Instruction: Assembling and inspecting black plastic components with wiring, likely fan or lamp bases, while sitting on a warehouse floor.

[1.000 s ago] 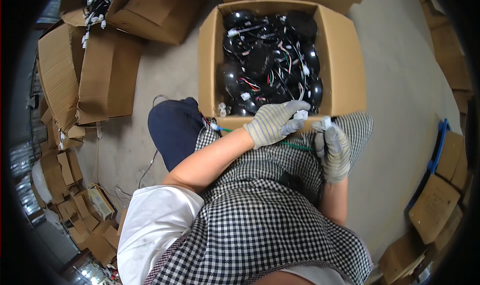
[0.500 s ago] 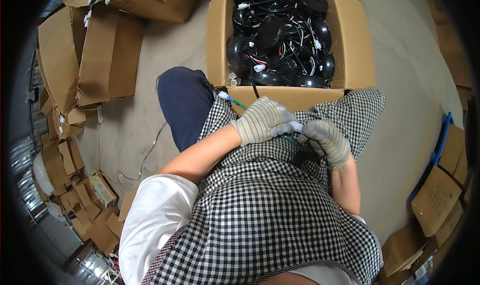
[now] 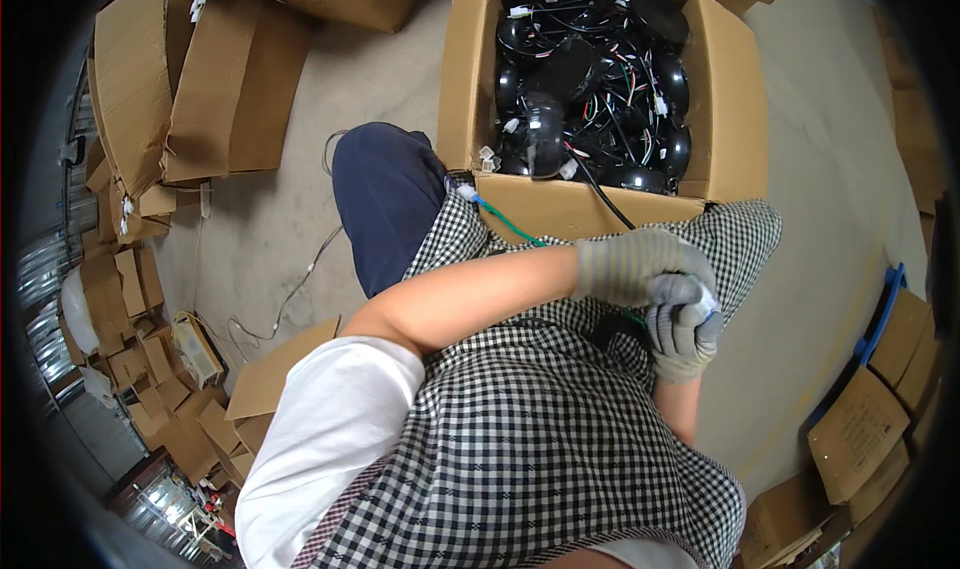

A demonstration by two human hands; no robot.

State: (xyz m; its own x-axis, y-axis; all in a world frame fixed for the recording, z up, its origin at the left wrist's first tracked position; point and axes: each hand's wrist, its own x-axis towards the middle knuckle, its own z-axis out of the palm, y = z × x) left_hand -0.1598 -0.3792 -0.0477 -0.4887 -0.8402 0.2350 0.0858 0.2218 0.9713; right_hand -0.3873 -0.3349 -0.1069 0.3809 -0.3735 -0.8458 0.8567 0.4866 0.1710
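Over my lap, my left hand [image 3: 640, 267] and my right hand [image 3: 685, 337], both in striped grey work gloves, meet with fingers closed. Between them shows a small white plastic connector [image 3: 708, 304], partly covered by the gloves. A black cable [image 3: 610, 207] runs from the open carton toward my left hand; where it ends is hidden. A green wire [image 3: 508, 223] with a white plug [image 3: 468, 192] lies across my left thigh and passes under my left forearm. In front of my knees stands the cardboard carton [image 3: 735, 119], holding several round black units [image 3: 543, 134] with tangled wires.
More open cartons [image 3: 235, 94] stand at the far left, with a heap of flattened cardboard [image 3: 180, 369] below them. A thin cable [image 3: 290, 299] lies on the floor at my left. On the right are a blue frame [image 3: 865, 339] and more cardboard [image 3: 860, 434].
Both hands have shifted, the left reaching further right across my lap to meet the right. The white connector has moved right with them. The black cable now slants right out of the carton.
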